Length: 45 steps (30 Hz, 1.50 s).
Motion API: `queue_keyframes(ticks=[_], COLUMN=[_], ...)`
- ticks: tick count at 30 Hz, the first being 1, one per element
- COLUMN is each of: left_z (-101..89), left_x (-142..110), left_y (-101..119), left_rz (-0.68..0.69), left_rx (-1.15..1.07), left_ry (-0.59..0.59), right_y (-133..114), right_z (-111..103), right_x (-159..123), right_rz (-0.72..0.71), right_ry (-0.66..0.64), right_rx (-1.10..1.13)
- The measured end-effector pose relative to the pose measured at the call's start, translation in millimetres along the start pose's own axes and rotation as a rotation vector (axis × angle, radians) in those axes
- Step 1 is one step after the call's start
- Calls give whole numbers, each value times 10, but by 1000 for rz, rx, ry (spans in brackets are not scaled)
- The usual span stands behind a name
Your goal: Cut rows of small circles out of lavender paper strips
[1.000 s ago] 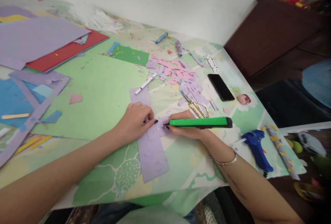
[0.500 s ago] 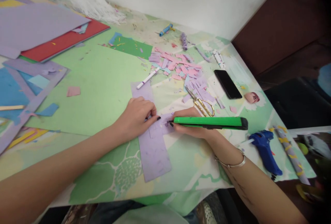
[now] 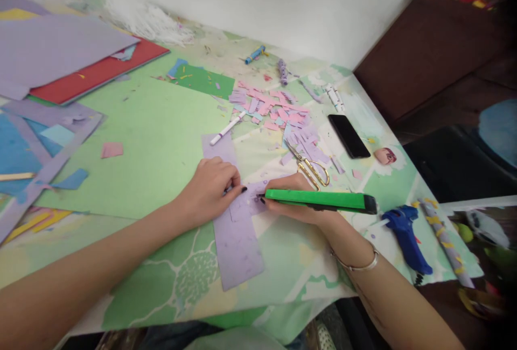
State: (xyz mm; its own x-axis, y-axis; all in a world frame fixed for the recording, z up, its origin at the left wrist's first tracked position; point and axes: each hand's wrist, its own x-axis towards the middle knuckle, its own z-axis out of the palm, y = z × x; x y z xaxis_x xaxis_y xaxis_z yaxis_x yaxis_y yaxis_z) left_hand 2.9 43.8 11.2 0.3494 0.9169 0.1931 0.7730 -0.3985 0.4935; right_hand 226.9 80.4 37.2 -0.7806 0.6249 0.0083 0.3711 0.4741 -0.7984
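My right hand (image 3: 293, 196) is closed round a green box cutter (image 3: 319, 199), whose tip points left at a small purple piece (image 3: 255, 194). That piece looks like foam or paper and lies across a longer purple strip (image 3: 240, 250). My left hand (image 3: 214, 183) holds the strip down with curled fingers, its thumb reaching toward the cutter tip; what sits under the curled fingers is hidden. A white marker (image 3: 227, 128) rests on the strip's far end. Gold-handled scissors (image 3: 310, 169) lie just beyond my right hand.
Pink and purple scraps (image 3: 274, 106) spread past the scissors. To the right are a black phone (image 3: 349, 135), a blue glue gun (image 3: 407, 239) and a wrapped stick (image 3: 446, 242). A light green sheet (image 3: 149, 145) and stacked coloured sheets (image 3: 60, 48) cover the left.
The whole view has shifted slightly, with things sitting a little lower and further left. Both hands keep nearly the same place on the purple pieces; the box cutter is still in my right hand.
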Motion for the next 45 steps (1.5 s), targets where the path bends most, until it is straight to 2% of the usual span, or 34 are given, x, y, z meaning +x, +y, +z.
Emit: queue_keyframes(ticks=[5, 12, 26, 35, 41, 45], left_z=[-38, -55, -21, -45, -57, -59], left_x=[-51, -85, -81, -52, -81, -109], left_y=[35, 35, 14, 31, 50, 60], left_rz=[8, 13, -2, -26, 1, 34], left_rx=[10, 14, 43, 1, -41, -40], left_ry=[-16, -43, -43, -48, -76, -54], right_y=[-20, 11, 33, 57, 12, 26], right_z=[20, -9, -16, 62, 4, -41], right_x=[-9, 65, 67, 40, 40, 69], right_rz=[-22, -25, -15, -22, -22, -53], right_ry=[39, -15, -9, 43, 9, -26], right_rx=[-40, -53, 15, 8, -25, -60])
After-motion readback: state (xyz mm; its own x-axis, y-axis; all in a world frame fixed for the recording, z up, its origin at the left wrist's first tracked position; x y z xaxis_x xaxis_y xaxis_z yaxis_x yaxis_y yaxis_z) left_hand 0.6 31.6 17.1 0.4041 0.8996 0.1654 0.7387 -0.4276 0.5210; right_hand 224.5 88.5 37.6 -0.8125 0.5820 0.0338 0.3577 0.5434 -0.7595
